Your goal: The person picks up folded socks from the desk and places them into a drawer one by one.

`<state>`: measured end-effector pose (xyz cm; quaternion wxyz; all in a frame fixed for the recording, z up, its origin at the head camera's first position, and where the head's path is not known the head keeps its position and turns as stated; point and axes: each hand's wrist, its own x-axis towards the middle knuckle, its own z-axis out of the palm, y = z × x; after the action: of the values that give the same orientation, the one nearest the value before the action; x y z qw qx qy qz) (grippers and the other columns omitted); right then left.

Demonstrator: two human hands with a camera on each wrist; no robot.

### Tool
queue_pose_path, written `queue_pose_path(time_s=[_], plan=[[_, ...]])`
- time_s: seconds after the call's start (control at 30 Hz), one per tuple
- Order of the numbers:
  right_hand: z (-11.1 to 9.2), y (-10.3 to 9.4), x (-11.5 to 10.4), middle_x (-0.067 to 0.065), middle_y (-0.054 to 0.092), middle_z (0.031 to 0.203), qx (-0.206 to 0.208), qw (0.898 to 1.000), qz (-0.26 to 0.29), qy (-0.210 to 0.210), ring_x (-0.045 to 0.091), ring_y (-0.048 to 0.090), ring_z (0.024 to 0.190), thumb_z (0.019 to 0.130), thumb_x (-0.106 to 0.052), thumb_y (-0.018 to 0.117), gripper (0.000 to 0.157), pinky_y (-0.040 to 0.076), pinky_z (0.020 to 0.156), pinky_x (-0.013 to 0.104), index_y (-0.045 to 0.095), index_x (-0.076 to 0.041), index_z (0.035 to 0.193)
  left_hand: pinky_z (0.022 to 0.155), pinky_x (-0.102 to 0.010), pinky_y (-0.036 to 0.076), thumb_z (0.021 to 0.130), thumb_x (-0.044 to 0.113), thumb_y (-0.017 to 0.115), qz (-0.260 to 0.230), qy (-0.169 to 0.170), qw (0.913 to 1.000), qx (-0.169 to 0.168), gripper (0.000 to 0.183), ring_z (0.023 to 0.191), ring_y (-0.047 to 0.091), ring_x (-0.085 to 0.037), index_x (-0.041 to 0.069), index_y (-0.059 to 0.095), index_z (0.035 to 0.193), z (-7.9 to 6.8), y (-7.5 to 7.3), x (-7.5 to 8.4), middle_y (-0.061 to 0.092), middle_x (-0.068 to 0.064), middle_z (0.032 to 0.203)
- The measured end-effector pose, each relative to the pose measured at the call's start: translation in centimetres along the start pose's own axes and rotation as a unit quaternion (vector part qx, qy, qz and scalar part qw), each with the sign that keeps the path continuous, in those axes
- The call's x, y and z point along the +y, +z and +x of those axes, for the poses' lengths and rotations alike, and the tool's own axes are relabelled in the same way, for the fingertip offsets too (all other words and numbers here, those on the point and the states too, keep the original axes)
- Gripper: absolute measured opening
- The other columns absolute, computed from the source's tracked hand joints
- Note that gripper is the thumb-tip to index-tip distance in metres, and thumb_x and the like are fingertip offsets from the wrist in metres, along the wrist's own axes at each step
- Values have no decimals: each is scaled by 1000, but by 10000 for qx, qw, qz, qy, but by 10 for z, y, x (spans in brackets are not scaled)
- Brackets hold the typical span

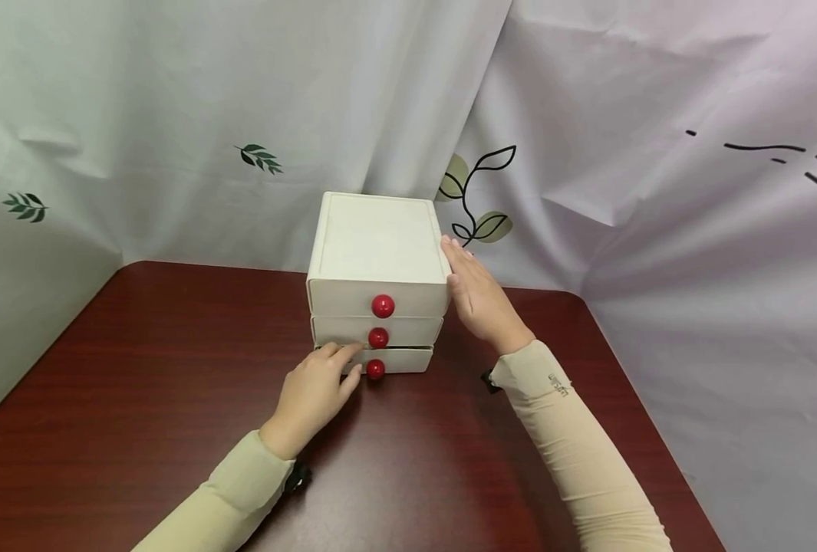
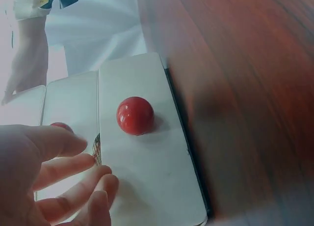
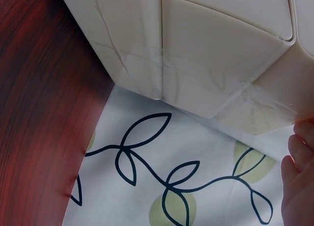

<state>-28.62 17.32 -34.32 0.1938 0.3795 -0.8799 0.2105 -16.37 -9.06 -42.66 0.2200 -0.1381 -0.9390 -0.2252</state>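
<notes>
Nearest the viewer, two beige sleeves [image 1: 581, 452] reach across the dark red desk [image 1: 139, 399] toward a small cream three-drawer cabinet [image 1: 377, 245], which stands at the far middle of the desk against the draped white cloth [image 1: 657, 115]. In front of the cabinet, the left hand [image 1: 314, 391] rests at the lowest drawer [image 1: 408, 360], its fingers loosely spread and relaxed, tips on the drawer front just left of the bottom red knob [image 1: 376, 369]; it grips nothing. The left wrist view shows those fingers [image 2: 64, 186] lying beside the knob [image 2: 135, 115], not around it. Above that knob sit the middle knob [image 1: 378, 337] and top knob [image 1: 383, 306]. On the cabinet's right side the right hand [image 1: 477, 295] lies flat against the wall, fingers straight, steadying it; only its fingertips [image 3: 299, 162] show in the right wrist view. Behind the cabinet the cloth bears a printed leaf sprig [image 1: 480, 195].

The step in hand looks like working the lowest drawer, which all but lines up with the others. The next move would seem to call for a pinch on the bottom knob while the right hand braces
</notes>
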Motion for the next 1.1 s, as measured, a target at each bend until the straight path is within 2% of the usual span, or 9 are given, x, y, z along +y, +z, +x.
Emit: queue_pose_path(time_s=[0.2, 0.3, 0.4, 0.5, 0.63, 0.77, 0.83, 0.97, 1.1], plan=[[-1, -1, 1, 21, 28, 163, -35, 10000, -30, -7, 37, 25, 151, 104, -60, 1, 89, 15, 126, 40, 26, 8, 156, 50, -46, 56, 89, 15, 75, 231, -25, 9996, -183, 33, 87, 70, -33, 14, 72, 122, 0, 1, 6, 72, -9, 97], [-1, -2, 2, 21, 28, 163, -21, 10000, -57, 10, 37, 25, 151, 104, -60, 1, 89, 15, 126, 41, 26, 8, 156, 42, -43, 51, 89, 16, 74, 568, 32, 9982, -183, 36, 71, 69, -29, 12, 70, 124, 1, 4, 12, 72, -7, 81], [-1, -3, 2, 21, 29, 162, 22, 10000, -38, 37, 38, 27, 151, 104, -61, 1, 90, 15, 126, 41, 27, 8, 156, 35, -39, 45, 87, 16, 75, 880, 144, 9960, -94, 40, 52, 61, -26, 8, 67, 125, 2, 10, 16, 62, -5, 62], [-1, -1, 3, 21, 29, 162, 30, 10000, 2, 31, 40, 27, 150, 103, -62, 1, 91, 16, 126, 42, 27, 9, 156, 33, -38, 42, 84, 15, 76, 1067, 178, 9941, -40, 42, 44, 56, -26, 4, 66, 123, 2, 15, 18, 55, -4, 54], [0, 2, 2, 22, 29, 162, -26, 10000, 54, 25, 40, 27, 150, 103, -62, 1, 91, 16, 126, 42, 27, 9, 155, 38, -42, 49, 86, 18, 76, 965, 61, 9951, -223, 39, 56, 65, -29, 4, 69, 121, 2, 15, 15, 67, -9, 70], [-1, 3, 1, 22, 29, 162, -66, 9999, 67, 53, 40, 27, 150, 103, -62, 1, 91, 16, 126, 41, 27, 8, 156, 52, -46, 57, 91, 20, 73, 463, -70, 9977, -482, 35, 79, 71, -30, 6, 71, 122, 1, 10, 10, 73, -12, 99], [-1, 3, 1, 21, 29, 162, -81, 9999, 58, 67, 38, 25, 151, 103, -62, 1, 91, 15, 126, 40, 27, 8, 156, 56, -48, 58, 92, 20, 72, 180, -67, 9981, -579, 34, 86, 72, -30, 8, 70, 124, -2, 7, 9, 72, -12, 106], [0, 1, 1, 21, 27, 163, -105, 9999, 22, 71, 33, 22, 153, 104, -62, 1, 90, 14, 126, 39, 26, 8, 156, 63, -48, 59, 93, 19, 71, -302, -120, 9954, -906, 25, 89, 71, -29, 11, 70, 117, -5, 7, 9, 71, -9, 109], [1, 0, 0, 20, 27, 163, -95, 9999, 27, 73, 33, 22, 153, 103, -62, 1, 91, 14, 126, 39, 26, 7, 156, 75, -47, 59, 93, 17, 72, -553, -328, 9909, -1186, 15, 94, 69, -28, 8, 71, 104, -4, 10, 10, 69, -9, 106]])
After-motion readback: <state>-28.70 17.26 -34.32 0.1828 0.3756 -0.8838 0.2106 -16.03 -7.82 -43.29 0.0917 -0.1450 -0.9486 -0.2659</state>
